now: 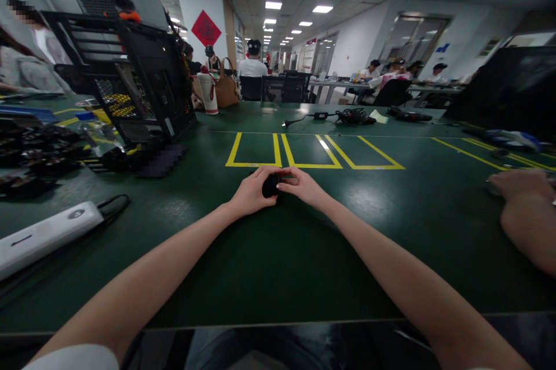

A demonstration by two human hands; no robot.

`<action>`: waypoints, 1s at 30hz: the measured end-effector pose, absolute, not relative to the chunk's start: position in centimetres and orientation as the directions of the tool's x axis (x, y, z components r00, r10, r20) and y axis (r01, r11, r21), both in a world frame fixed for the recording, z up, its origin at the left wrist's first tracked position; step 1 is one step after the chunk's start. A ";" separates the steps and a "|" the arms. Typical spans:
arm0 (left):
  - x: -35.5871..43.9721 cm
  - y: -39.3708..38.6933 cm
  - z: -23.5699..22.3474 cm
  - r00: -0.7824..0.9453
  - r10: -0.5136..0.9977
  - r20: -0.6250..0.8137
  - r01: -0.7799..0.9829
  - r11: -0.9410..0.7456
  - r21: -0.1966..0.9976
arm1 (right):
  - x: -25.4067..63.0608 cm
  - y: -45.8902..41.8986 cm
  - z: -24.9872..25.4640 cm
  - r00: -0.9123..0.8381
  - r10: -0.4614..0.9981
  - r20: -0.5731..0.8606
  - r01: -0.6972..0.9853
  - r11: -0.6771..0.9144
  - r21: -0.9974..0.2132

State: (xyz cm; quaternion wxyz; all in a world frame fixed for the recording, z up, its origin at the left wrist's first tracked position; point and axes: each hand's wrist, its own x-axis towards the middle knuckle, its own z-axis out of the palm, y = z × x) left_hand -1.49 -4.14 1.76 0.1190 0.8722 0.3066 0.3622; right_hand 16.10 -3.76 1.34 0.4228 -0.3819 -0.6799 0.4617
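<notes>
A white device [50, 237] and black parts [32, 150] lie left of an open computer case [156, 83], which blocks some of the room. At centre, the left hand's [252, 191] fingers grasp a black piece [270, 186]; the right hand's [303, 187] meet its right side, grip unclear. Cables [354, 117] lie beyond; far right, another person's hand [523, 185]. Green surface [278, 266], yellow tape [304, 165]; office behind.
</notes>
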 end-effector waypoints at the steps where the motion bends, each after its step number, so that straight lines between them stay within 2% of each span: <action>1: -1.5 -4.2 1.8 0.550 0.621 0.558 0.447 -0.784 0.431 | 16.1 -3.8 1.4 -0.366 0.905 0.216 0.126 0.278 -0.952; 5: -1.5 -4.3 2.0 0.552 0.626 0.551 0.448 -0.780 0.437 | 16.3 -3.8 1.3 -0.403 0.873 0.275 0.088 0.336 -0.938; 9: -1.5 -4.2 1.9 0.542 0.641 0.544 0.461 -0.768 0.445 | 16.2 -3.6 1.0 -0.371 0.876 0.309 0.079 0.361 -0.929; 17: -1.4 -4.2 1.8 0.535 0.640 0.552 0.464 -0.768 0.441 | 16.1 -3.6 1.3 -0.346 0.914 0.212 0.126 0.269 -0.955; 23: -1.4 -4.2 1.8 0.534 0.646 0.546 0.467 -0.763 0.446 | 16.1 -3.7 1.0 -0.377 0.876 0.300 0.071 0.350 -0.934; 30: -1.4 -4.3 2.0 0.541 0.648 0.536 0.455 -0.762 0.462 | 16.1 -3.3 0.6 -0.304 0.908 0.288 0.092 0.328 -0.940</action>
